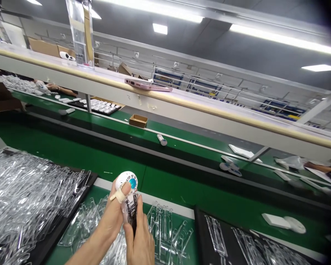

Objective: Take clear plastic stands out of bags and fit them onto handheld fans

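Observation:
A small white handheld fan [123, 178] with a blue hub is held up in front of me, its head at the top. Its handle [131, 209] shows dark inner parts and a clear, shiny surface. My left hand [114, 210] is closed around the fan from the left, the thumb, wrapped in pale tape, lying against the fan head. With thumb and fingers on either side of the lower handle, my right hand [140, 235] grips it too. Loose clear plastic frames [165, 228] lie on the green surface beneath and beside my hands.
A black tray [92, 180] heaped with clear frames is at left, another black tray [200, 221] at right. White fans [284, 222] lie on the green belt [165, 176]. Beyond are a small cardboard box [138, 120] and a shelf with a phone [149, 85]. Other people's arms show at both sides.

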`<state>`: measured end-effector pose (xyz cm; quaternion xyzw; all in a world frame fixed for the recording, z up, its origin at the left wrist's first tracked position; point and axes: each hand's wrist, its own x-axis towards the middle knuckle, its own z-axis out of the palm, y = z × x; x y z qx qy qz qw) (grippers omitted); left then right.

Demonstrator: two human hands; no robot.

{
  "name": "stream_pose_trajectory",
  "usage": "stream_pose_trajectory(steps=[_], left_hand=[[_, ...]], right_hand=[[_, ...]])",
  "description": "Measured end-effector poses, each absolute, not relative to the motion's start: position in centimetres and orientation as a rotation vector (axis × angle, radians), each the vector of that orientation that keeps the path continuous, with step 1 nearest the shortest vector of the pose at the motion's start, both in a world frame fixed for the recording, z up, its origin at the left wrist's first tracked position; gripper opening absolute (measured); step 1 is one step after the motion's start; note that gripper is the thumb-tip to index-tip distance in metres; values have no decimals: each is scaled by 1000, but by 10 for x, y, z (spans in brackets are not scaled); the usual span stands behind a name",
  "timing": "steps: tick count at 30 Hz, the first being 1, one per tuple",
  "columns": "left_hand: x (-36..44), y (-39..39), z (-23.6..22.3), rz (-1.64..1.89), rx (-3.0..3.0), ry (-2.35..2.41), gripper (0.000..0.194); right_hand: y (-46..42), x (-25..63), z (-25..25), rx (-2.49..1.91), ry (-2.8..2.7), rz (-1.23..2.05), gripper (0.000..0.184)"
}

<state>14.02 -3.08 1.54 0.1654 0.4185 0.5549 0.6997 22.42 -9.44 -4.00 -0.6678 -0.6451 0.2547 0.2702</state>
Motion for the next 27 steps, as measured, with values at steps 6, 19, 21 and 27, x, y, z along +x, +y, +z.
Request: stream_pose_trajectory(steps=[6, 19, 21, 27], left_hand=[[139, -25, 11, 1074, 452, 802, 55], [157, -28, -6, 1238, 823, 1150, 52], [159, -26, -9, 1256, 842, 1163, 51], [161, 24, -50, 1161, 919, 1273, 50]], right_hand=[[-92, 246, -29, -1781, -1775, 590, 61], [-33, 266, -35, -1716, -1118, 684, 51], [-27, 263, -43, -1659, -1086, 633, 51], [1, 272, -71, -1806, -1225, 695, 54]])
